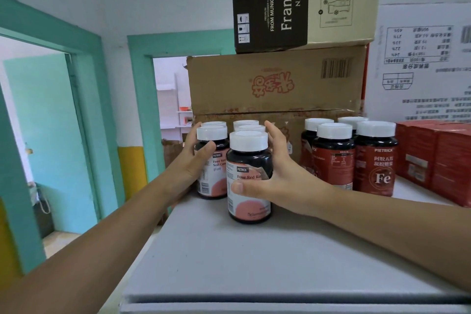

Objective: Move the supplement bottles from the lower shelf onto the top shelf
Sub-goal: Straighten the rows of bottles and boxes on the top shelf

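Left hand (198,153) clasps the left supplement bottle (212,176), right hand (283,176) the front supplement bottle (248,201). Probable purpose: seating both upright on the top shelf (216,257).

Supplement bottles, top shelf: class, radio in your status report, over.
Left hand grips left pink-label bottle, right hand grips front pink-label bottle. Both upright on the top shelf. Red-label bottles close right, cardboard box behind.

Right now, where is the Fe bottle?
Head view: the Fe bottle stands right of centre on the grey shelf, beside a red-label bottle, left of the red cartons.
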Tool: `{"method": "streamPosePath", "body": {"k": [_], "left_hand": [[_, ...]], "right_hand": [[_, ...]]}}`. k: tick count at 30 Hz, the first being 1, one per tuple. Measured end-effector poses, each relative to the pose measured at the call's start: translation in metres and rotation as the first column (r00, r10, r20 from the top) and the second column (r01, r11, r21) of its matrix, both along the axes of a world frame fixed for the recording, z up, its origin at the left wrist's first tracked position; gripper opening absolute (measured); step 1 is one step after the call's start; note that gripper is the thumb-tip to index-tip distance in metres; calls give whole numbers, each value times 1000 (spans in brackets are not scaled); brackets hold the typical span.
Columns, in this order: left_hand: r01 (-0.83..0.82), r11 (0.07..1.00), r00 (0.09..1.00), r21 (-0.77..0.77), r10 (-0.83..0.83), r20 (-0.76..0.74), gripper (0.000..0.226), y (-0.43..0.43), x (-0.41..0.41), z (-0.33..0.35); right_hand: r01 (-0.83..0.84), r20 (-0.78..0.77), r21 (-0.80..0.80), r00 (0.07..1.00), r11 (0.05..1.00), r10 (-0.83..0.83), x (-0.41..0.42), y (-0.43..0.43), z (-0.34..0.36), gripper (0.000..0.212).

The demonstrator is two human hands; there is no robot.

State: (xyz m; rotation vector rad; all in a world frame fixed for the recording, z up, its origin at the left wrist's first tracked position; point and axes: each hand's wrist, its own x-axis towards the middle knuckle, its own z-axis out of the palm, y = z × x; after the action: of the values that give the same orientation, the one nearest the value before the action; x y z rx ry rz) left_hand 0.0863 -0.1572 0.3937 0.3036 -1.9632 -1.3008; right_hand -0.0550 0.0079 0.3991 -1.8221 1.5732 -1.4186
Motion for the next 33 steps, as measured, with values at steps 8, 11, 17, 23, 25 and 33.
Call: {"method": "streamPosePath", "body": {"k": [8,11,17,23,25,33], "left_hand": [[-21,994,999,-108,24,26,123,-2,1,-3],[-29,993,999,-113,32,22,119,-2,2,-5],[-41,992,999,-120,44,22,116,1,3,-3],[-32,995,999,-90,34,21,113,0,4,-3],[-39,995,999,-90,42,29,114,1,3,-3],[-52,992,998,-118,56,28,113,3,4,-2]], "right_hand": [[-22,41,26,999,999,21,-3,2,0,124],[-5,54,59,999,998,2,-3,2,2,121],[-48,73,78,996,996,42,-2,2,3,128],[-61,93,66,994,996,55,-2,3,3,117],[-61,87,65,995,996,55,-2,4,3,117],[-51,81,69,996,996,46,0,5,4,109]]}}
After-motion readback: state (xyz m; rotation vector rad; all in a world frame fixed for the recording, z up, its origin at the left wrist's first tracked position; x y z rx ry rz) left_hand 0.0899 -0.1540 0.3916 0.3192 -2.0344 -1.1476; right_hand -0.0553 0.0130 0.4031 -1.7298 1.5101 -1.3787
